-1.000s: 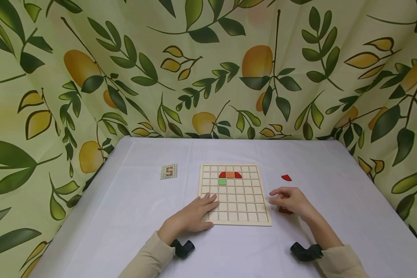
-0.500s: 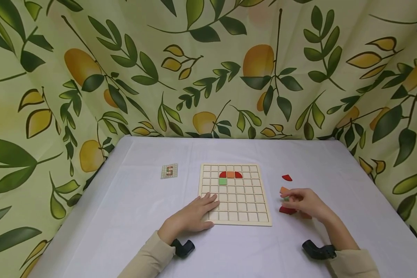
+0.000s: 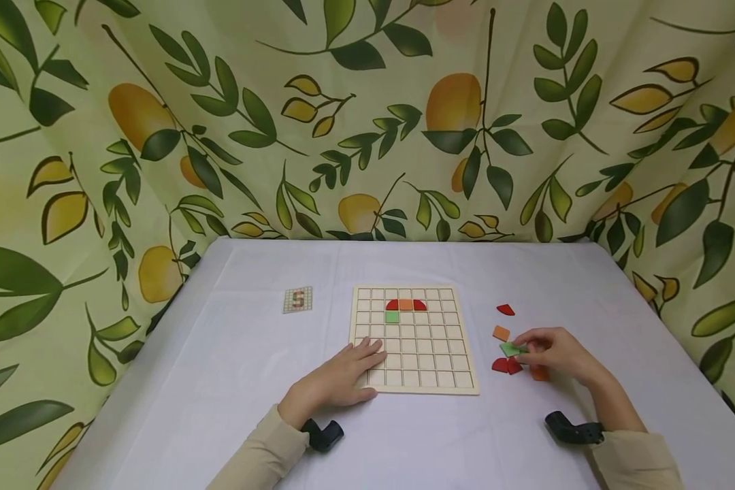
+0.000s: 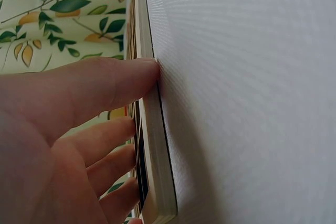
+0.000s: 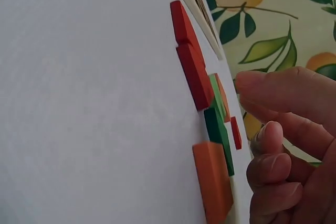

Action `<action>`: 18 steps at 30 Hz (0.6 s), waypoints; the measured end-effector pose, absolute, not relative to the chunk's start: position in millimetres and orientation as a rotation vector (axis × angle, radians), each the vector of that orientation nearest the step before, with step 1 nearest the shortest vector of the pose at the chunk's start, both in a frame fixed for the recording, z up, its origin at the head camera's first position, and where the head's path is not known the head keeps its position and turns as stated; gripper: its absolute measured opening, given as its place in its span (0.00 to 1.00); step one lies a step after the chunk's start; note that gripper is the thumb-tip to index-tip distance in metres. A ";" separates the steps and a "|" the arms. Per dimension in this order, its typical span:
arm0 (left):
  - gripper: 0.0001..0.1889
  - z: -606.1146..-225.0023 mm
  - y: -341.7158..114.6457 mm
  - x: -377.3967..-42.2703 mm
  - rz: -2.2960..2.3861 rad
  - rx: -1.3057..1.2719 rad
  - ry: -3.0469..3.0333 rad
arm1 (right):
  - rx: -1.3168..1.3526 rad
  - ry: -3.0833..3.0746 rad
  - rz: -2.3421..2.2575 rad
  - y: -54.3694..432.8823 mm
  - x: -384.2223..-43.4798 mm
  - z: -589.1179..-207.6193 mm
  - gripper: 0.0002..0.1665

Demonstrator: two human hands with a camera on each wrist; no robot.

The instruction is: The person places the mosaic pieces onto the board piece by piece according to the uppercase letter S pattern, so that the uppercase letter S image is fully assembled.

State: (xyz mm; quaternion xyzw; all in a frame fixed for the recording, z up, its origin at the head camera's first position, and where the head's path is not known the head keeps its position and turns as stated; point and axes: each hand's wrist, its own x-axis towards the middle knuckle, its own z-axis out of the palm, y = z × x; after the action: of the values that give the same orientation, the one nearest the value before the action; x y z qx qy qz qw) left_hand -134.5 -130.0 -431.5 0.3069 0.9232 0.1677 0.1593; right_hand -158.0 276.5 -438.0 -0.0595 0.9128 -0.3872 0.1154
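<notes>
My left hand (image 3: 343, 374) rests on the lower left of a wooden grid board (image 3: 429, 347), fingers spread, with the thumb at its near edge in the left wrist view. Set in the board are two red rounded pieces, an orange square (image 3: 406, 305) between them and a light green square (image 3: 392, 317) below. Right of the board, my right hand (image 3: 551, 352) hovers over loose pieces, its fingertips overlapping a light green piece (image 3: 510, 350). In the right wrist view nothing shows between its bent fingers, and a dark green piece (image 5: 218, 139) lies close by.
Around the right hand lie an orange square (image 3: 501, 333), two red pieces (image 3: 500, 365) side by side, another orange piece (image 3: 540, 373) and a red quarter-round (image 3: 505, 309) farther back. A small pattern card (image 3: 297, 299) lies left of the board. Patterned cloth (image 3: 367, 122) hangs behind the table.
My right hand has moved rightward from the board's right edge to over the loose pieces, uncovering orange, green and red ones. The left hand stays in place on the board.
</notes>
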 end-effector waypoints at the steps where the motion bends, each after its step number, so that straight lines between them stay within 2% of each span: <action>1: 0.34 -431.5 -130.2 -134.5 0.480 0.882 2.640 | -0.165 2.671 -1.131 277.6 -158.3 -438.6 0.20; 18: 0.33 -430.5 -130.8 -134.8 0.473 0.913 2.647 | -0.101 2.678 -1.095 287.5 -159.4 -443.9 0.20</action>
State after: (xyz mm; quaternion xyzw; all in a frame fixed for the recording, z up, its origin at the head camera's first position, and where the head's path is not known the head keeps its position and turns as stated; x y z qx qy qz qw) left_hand -134.8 -130.8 -430.5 0.3178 0.9216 0.1647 0.1504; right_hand -159.4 287.5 -443.9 -0.0346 0.9180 -0.3755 0.1229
